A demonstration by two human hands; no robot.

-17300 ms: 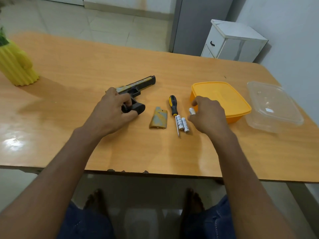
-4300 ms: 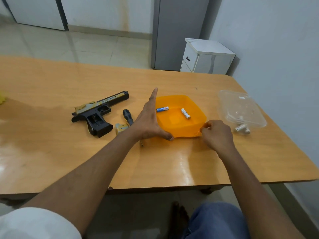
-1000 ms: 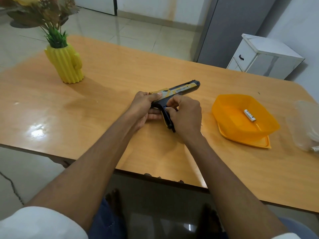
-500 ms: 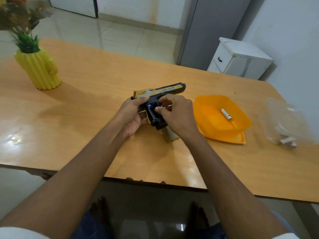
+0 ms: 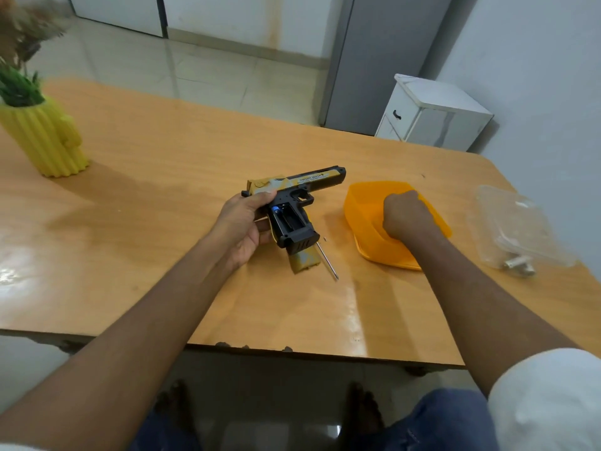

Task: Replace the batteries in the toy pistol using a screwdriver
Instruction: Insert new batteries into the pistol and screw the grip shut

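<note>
One battery (image 5: 275, 208) sits in the toy pistol (image 5: 294, 203) gripped by the left hand (image 5: 242, 222); right hand (image 5: 405, 213) reaches into the orange tub (image 5: 364, 219), fingers curled, contents apparently hidden.

Yellow ribbed cactus-shaped vase (image 5: 45, 143) sits way off at the left end of the wooden table (image 5: 162, 190), with green leaves and some blurry dried flowers (image 5: 22, 60) sticking out the top. Past the table's far right corner there's a little white cabinet (image 5: 432, 113) with a dark drawer handle, right next to a tall grey fridge-looking thing (image 5: 377, 56). Shiny pale floor tiles (image 5: 195, 73) behind.
</note>
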